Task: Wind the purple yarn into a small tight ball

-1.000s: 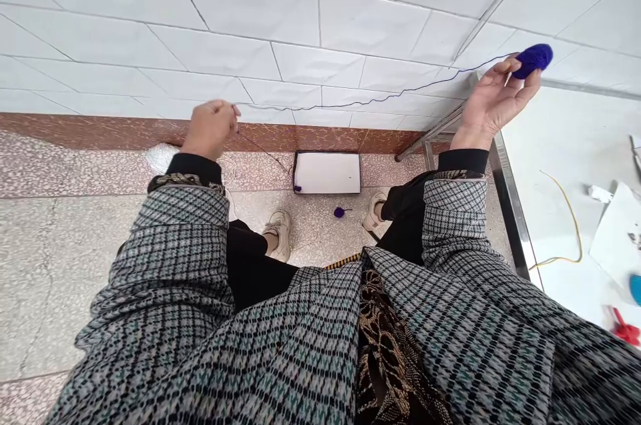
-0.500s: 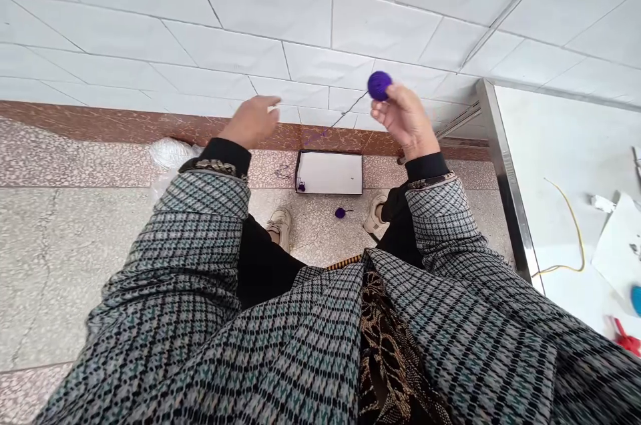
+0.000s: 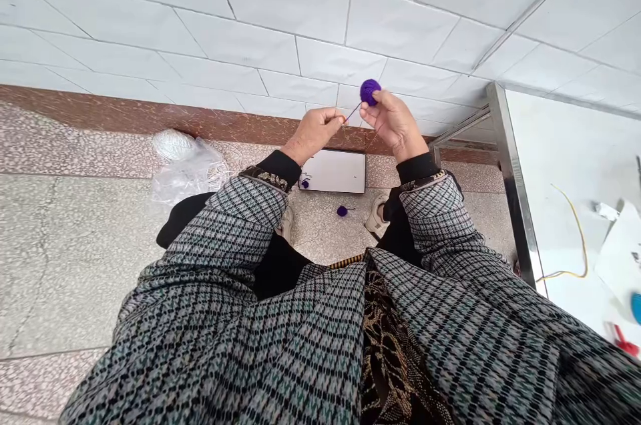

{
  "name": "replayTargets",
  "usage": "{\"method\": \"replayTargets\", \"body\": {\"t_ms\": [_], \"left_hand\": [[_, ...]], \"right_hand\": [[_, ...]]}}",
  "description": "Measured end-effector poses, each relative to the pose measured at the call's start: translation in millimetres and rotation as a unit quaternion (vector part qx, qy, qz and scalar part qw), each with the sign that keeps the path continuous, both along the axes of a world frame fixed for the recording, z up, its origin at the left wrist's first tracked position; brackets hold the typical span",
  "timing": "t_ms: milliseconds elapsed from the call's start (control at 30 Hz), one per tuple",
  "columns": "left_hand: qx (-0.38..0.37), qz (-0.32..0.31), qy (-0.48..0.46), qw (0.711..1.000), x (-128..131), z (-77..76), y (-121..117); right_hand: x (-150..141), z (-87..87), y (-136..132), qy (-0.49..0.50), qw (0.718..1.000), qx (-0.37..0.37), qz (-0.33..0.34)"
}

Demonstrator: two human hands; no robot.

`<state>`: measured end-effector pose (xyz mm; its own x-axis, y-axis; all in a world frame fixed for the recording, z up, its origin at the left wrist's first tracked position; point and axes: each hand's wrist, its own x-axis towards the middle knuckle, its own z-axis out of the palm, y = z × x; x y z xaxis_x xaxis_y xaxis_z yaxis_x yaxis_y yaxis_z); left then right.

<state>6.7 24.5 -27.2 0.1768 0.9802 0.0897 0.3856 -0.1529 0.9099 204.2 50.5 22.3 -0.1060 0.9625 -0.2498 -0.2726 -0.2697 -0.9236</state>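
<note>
purple yarn ball (image 3: 370, 92): it is sitting up in the air between the two hands; the right hand is lifting it well above the floor, perhaps to keep it clear of the ground;
yarn strand (image 3: 352, 113): it is running from the ball to the left hand; it is looking short and straight, likely because a hand is holding each end;
right hand (image 3: 396, 125): it is holding the ball; the right fingers (image 3: 384, 107) are closing around the ball's lower side, and the ball is resting near the fingertips, perhaps so it can turn easily;
left hand (image 3: 315, 134): it is pinching the strand; the left fingers (image 3: 336, 119) are closing on the thin yarn, just beside the ball but not touching it;
checked sleeves (image 3: 441, 218): they are bending in, bringing both hands close together;
white tray (image 3: 334, 171): it is lying on the speckled floor (image 3: 65, 265) past the hands; a purple yarn bit (image 3: 304, 182) is sitting on it near one corner;
small purple yarn ball (image 3: 342, 211): it is lying on the floor, between the tray and a beige shoe (image 3: 376, 217);
clear plastic bag (image 3: 187, 171): it is lying on the floor, by the tiled wall (image 3: 280, 11);
white surface (image 3: 575, 165): it is standing to the right, with a metal edge (image 3: 513, 178); a yellow wire (image 3: 575, 245) and white paper (image 3: 621, 251) are lying on it
</note>
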Motion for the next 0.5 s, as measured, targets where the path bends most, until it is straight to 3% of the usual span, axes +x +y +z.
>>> {"method": "replayTargets", "body": {"t_ms": [200,300,400,500], "left_hand": [[0.021,-0.106,0.066,0.992,-5.8,7.5,-14.2],[0.050,-0.173,0.103,0.978,-7.3,14.1,-18.5],[0.074,-0.189,0.114,0.972,-10.7,22.0,-17.9],[0.062,-0.146,0.093,0.983,-19.8,29.9,-12.1]], "right_hand": [[16.3,-1.4,7.2,-0.043,0.997,0.028,-0.049],[16.0,-8.5,4.7,-0.142,0.987,0.068,-0.038],[14.1,-18.0,-1.9,-0.280,0.952,0.110,0.059],[14.5,-21.0,-9.1,-0.274,0.923,0.066,0.261]]}}
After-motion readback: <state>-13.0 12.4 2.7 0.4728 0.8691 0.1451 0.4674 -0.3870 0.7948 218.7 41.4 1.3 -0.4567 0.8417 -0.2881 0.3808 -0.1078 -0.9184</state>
